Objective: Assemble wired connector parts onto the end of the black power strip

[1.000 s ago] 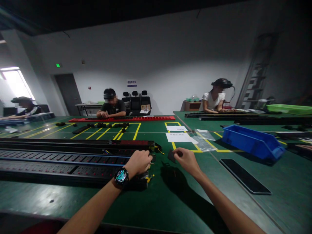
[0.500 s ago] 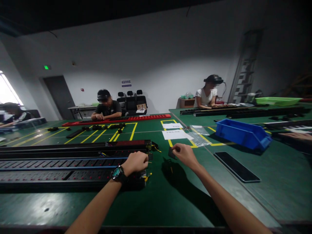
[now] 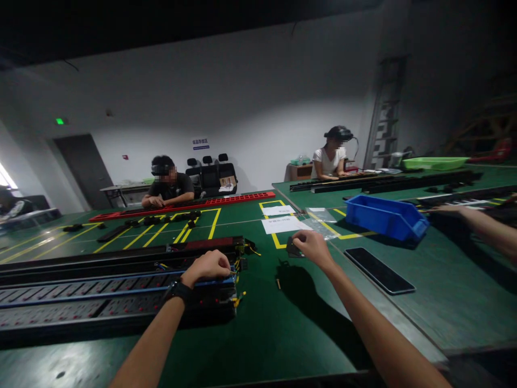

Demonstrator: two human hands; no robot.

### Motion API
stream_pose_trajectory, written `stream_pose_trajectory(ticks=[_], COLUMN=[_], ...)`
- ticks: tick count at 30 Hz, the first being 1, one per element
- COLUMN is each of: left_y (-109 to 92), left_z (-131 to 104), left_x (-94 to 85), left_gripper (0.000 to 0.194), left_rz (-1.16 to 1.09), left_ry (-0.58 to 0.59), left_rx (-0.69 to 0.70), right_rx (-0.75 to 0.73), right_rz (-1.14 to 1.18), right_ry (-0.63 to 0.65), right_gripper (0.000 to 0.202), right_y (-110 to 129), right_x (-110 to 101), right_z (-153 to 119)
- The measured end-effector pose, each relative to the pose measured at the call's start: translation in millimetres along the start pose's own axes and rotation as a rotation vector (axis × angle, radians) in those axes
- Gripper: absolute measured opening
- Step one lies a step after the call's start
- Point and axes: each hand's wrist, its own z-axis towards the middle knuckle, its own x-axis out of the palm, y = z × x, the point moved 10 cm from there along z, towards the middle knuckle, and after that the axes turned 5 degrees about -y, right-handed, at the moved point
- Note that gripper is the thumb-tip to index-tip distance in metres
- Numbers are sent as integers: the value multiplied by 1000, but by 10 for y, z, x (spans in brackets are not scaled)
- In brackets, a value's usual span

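My left hand point(image 3: 210, 266), with a dark watch on its wrist, is closed at the right end of the long black rails point(image 3: 121, 293); what its fingertips hold is too small to make out. Yellow wires point(image 3: 241, 296) stick out from the rail ends beside it. Over the green table point(image 3: 258, 339), my right hand point(image 3: 310, 245) pinches a small dark flat piece point(image 3: 294, 248). A small brass-coloured part point(image 3: 278, 284) lies on the table below that piece.
A blue bin point(image 3: 383, 216) and a black phone point(image 3: 378, 269) are on the right. White paper labels point(image 3: 283, 224) and clear bags point(image 3: 321, 221) lie ahead. A red rail point(image 3: 181, 207) crosses farther back. Two people sit across the table; another person's arm point(image 3: 480, 223) reaches in at right.
My left hand has turned, and its pinched fingers now show at the rail end. The dark piece in my right hand has tilted and shows more of its face. The view has shifted right.
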Motion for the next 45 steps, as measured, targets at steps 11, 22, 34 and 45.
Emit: stream_pose_trajectory(ticks=[11,22,34,45], left_y=[-730,-2307,-2519,-1320], left_z=[-106,47,23,-129], left_x=[-331,799,1128,270], left_gripper=[23,23,20,29], left_rz=[48,518,470,329], left_ry=[-328,-347,-271,-391], left_rx=[86,499,565,196], right_rx=[159,198,-41,-17], right_rz=[-143,-332,-364,-369], right_ry=[-68,13,194,219], right_gripper=[20,31,27,34], right_y=[-428,-612,-254,-366], right_x=[-207,-148,128,177], right_z=[100,84,-28,-74])
